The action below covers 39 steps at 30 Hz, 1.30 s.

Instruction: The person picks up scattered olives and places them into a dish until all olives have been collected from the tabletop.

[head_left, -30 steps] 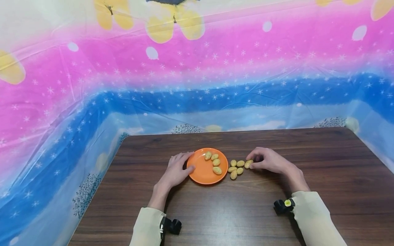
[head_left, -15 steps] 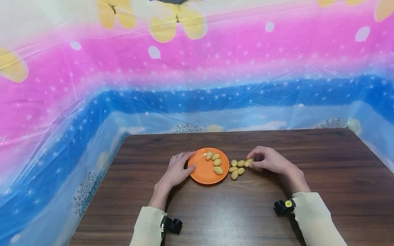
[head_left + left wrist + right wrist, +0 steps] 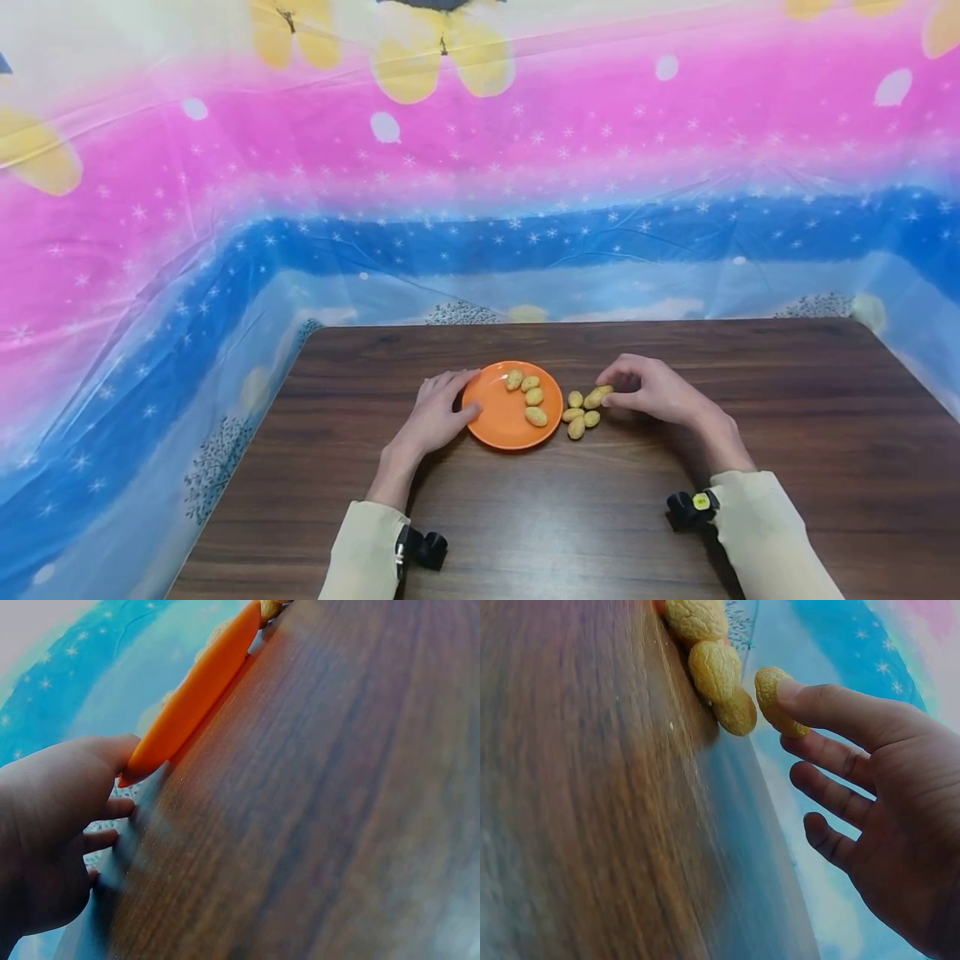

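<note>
An orange plate (image 3: 495,429) lies on the table with several small wrinkled yellow potatoes (image 3: 534,397) on its right half. My left hand (image 3: 435,417) holds the plate's left rim, thumb at the near side and fingers farther back. In the left wrist view the thumb touches the rim. Right of the plate is a cluster of similar small potatoes (image 3: 576,427). My right hand (image 3: 656,392) pinches one small potato (image 3: 769,697) between thumb and fingers, just above the cluster's right end. The right wrist view shows its other fingers apart and bent.
The dark wooden table (image 3: 517,525) carries the plate and the potatoes. A colourful cloth (image 3: 465,242) with a snowflake pattern hangs behind and at the sides. A black wrist camera sits on each wrist, the left camera (image 3: 431,550) low over the table.
My right hand has raised the pinched potato slightly and moved it left, over the cluster. My left hand stays on the plate. The head view has shifted a little.
</note>
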{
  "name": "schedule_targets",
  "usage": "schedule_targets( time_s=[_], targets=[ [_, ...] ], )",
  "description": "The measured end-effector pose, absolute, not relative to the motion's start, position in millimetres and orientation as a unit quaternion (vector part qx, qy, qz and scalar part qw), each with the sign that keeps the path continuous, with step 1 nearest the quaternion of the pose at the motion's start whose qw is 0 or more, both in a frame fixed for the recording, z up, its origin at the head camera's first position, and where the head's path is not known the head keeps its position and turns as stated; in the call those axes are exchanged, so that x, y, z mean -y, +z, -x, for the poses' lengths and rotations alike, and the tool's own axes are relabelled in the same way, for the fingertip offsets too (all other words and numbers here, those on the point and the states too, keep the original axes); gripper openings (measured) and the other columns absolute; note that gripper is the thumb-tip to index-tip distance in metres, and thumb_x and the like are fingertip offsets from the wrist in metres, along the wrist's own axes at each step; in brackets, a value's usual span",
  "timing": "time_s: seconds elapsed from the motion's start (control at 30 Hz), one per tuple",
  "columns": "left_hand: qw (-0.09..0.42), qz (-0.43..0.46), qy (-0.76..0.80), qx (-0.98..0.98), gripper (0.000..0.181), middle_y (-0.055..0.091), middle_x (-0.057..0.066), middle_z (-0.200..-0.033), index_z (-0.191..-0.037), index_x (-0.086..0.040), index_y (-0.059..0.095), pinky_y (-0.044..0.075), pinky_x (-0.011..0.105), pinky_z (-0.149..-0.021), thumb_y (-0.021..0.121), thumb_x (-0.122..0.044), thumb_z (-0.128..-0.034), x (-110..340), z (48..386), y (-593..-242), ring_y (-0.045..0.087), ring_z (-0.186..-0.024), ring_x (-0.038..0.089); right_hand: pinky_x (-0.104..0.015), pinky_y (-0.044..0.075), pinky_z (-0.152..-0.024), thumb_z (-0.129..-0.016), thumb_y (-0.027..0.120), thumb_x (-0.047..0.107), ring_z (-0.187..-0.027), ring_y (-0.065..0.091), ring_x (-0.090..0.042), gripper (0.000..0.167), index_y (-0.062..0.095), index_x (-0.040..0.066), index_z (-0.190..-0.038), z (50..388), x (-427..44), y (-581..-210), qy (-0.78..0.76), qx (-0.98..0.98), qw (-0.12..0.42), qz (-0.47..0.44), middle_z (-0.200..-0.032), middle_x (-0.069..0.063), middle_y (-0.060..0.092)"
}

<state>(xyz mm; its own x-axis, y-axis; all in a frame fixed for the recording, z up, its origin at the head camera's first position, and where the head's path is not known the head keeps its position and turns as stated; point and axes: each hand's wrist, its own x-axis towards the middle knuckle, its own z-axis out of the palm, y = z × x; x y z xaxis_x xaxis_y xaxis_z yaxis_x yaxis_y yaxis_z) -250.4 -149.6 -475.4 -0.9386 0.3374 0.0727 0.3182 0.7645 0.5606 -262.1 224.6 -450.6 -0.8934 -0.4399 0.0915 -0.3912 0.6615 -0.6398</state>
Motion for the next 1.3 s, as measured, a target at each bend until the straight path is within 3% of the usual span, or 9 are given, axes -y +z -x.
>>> schedule_targets(
  time_s=[0.77,1.13,1.3],
  targets=[
    [0.020,-0.174,0.297,-0.939,0.057,0.043,0.006,-0.153,-0.152,-0.027,0.042,0.014,0.056,-0.122,0.057,-0.040,-0.0984,150.1,250.5,-476.1,0.029,-0.147,0.031,-0.032,0.049,-0.077,-0.089,0.075,0.030,-0.089,0.056,-0.014,0.022,0.072,0.027,-0.110,269.5,-177.1,-425.6,-0.320,-0.905,0.036,0.278,-0.100,0.008,0.062],
    [0.016,-0.174,0.297,-0.939,0.057,0.043,0.007,-0.153,-0.152,-0.026,0.042,0.018,0.057,-0.120,0.057,-0.039,-0.0984,150.0,251.0,-476.6,0.030,-0.146,0.031,-0.037,0.052,-0.087,-0.088,0.075,0.031,-0.099,0.058,-0.014,0.021,0.073,0.026,-0.109,277.6,-151.9,-426.3,-0.295,-0.904,0.027,0.308,-0.107,0.009,0.064],
    [0.015,-0.175,0.298,-0.938,0.057,0.044,0.006,-0.153,-0.152,-0.026,0.042,0.019,0.056,-0.120,0.057,-0.039,-0.0986,150.4,250.7,-476.8,0.030,-0.146,0.031,-0.035,0.051,-0.085,-0.089,0.075,0.032,-0.095,0.057,-0.013,0.020,0.074,0.028,-0.108,281.7,-140.3,-427.4,-0.290,-0.905,0.032,0.310,-0.105,0.011,0.063]
  ],
)
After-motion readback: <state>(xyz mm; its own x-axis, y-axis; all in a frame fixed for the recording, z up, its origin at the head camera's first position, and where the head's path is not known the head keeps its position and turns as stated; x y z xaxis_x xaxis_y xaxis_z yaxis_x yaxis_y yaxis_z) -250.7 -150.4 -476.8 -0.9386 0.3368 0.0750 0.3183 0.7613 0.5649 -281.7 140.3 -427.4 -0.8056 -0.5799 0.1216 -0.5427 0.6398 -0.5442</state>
